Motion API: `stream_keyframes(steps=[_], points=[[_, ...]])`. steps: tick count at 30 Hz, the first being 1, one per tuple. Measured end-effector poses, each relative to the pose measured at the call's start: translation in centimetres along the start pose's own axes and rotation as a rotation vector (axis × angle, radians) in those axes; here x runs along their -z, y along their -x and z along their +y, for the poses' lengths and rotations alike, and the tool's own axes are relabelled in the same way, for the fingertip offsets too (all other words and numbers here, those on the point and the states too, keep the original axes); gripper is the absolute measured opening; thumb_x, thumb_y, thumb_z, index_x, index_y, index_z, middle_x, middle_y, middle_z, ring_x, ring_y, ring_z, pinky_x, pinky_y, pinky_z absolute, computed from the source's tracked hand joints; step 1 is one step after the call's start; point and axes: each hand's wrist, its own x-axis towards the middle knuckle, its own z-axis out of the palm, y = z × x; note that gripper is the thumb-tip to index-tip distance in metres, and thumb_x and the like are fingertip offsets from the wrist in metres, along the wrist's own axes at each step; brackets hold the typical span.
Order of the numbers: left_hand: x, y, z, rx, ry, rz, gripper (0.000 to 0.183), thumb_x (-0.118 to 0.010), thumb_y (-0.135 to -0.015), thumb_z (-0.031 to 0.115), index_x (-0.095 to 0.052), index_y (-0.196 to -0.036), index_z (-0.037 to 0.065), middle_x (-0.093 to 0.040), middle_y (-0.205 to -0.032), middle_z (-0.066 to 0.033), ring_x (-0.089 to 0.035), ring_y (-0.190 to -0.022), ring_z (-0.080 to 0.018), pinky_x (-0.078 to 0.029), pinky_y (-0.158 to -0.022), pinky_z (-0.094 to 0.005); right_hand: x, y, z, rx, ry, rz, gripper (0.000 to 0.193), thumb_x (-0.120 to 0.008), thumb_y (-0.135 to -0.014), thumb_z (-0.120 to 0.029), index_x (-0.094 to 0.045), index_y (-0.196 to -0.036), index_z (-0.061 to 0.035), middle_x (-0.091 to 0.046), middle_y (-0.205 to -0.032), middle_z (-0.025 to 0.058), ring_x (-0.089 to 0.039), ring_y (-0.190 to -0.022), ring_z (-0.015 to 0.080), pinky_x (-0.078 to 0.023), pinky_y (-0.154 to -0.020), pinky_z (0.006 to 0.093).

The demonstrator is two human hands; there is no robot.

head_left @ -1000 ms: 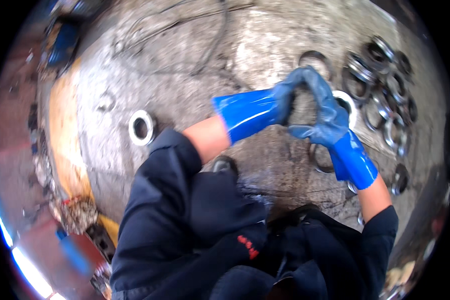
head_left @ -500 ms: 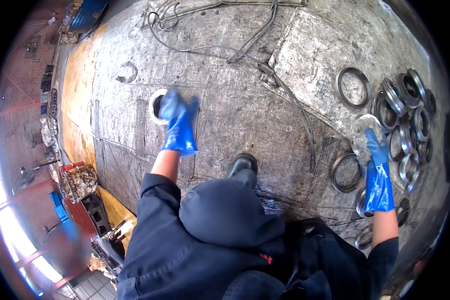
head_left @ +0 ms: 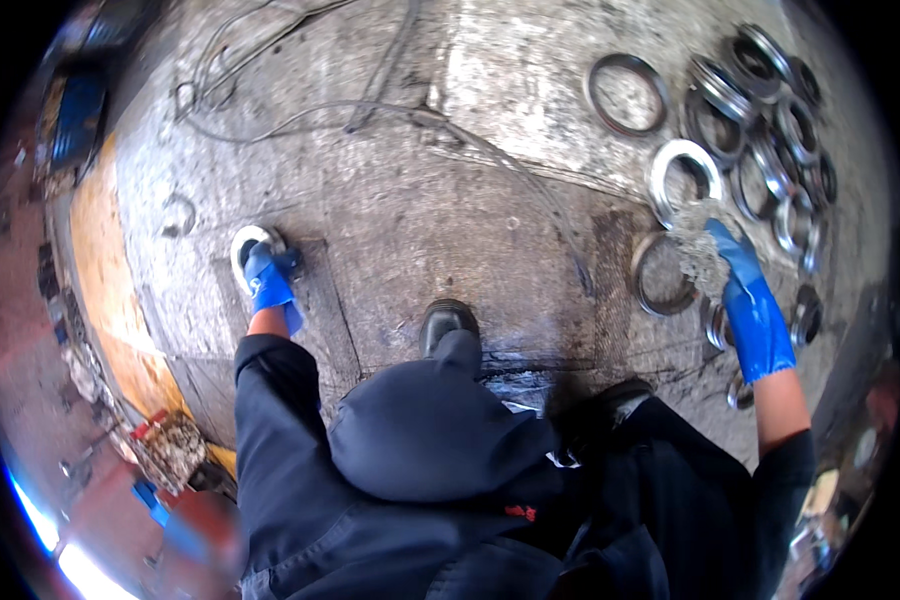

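Note:
My left hand (head_left: 268,274), in a blue rubber glove, reaches to the floor at the left. Its fingers are closed over the near right side of a bright metal ring (head_left: 238,258) lying flat there. Over at the right, my right hand (head_left: 736,262) is gloved in blue too and grips a shaggy grey wad of rag (head_left: 698,250). That wad lies between a shiny wide ring (head_left: 660,172) and a darker, thinner ring (head_left: 642,283), and covers part of the darker one. The fingertips of both hands are partly hidden.
Several metal rings (head_left: 715,92) lie heaped at the far right, one ring (head_left: 592,95) apart from them. A cable (head_left: 515,160) crosses the matted floor (head_left: 370,210). A C-shaped piece (head_left: 177,215) lies far left. My boot (head_left: 448,325) stands in the middle.
My right hand has drawn the rag nearer, off the shiny ring. My left hand, blurred before, now rests steadier on its ring. The whole view has turned and shifted.

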Motion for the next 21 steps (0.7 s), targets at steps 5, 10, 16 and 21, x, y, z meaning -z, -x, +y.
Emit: stream_keyframes(steps=[5, 10, 16, 21], points=[[1.0, -1.7, -2.2, -0.029, 0.12, -0.037, 0.041, -0.068, -0.087, 0.024, -0.063, -0.117, -0.003, -0.072, -0.102, -0.0166, -0.07, -0.091, -0.029, -0.056, -0.083, -0.0392, -8.5, 3.0, 0.1, -0.096, 0.432, -0.506, 0.054, -0.079, -0.084, -0.03, -0.061, -0.126, -0.0008, -0.068, -0.114, 0.0109, -0.066, -0.102, 0.0195, -0.055, -0.09, 0.0317], [2.9, -1.3, -8.0, -0.032, 0.909, -0.208, 0.034, -0.064, -0.091, 0.019, -0.063, -0.116, -0.003, -0.072, -0.102, -0.0154, -0.07, -0.089, -0.0268, -0.056, -0.082, -0.0381, -19.1, 4.7, 1.3, -0.047, 1.715, -0.377, 0.079, -0.066, -0.083, -0.061, -0.058, -0.13, 0.0015, -0.065, -0.125, 0.0192, -0.064, -0.114, 0.0338, -0.051, -0.096, 0.045], [1.7, 3.5, -2.9, -0.299, 1.701, -0.553, 0.033, -0.051, -0.098, 0.018, -0.059, -0.119, -0.006, -0.07, -0.099, -0.0206, -0.07, -0.09, -0.0308, -0.057, -0.084, -0.0381, -24.1, -0.2, 5.9, -0.084, 2.221, -0.625, 0.048, -0.064, -0.085, -0.043, -0.068, -0.118, -0.0075, -0.071, -0.111, 0.0142, -0.069, -0.103, 0.0338, -0.054, -0.091, 0.0461], [4.3, 9.1, 13.2, -0.328, 1.39, -0.609, 0.04, -0.069, -0.088, 0.015, -0.06, -0.122, -0.002, -0.071, -0.101, -0.0115, -0.07, -0.087, -0.0207, -0.058, -0.078, -0.0317, -25.4, -1.6, 1.4, 0.355, 1.749, -0.122, 0.025, -0.07, -0.077, -0.024, -0.077, -0.097, -0.0094, -0.074, -0.101, 0.0164, -0.072, -0.092, 0.0366, -0.057, -0.078, 0.0472]])
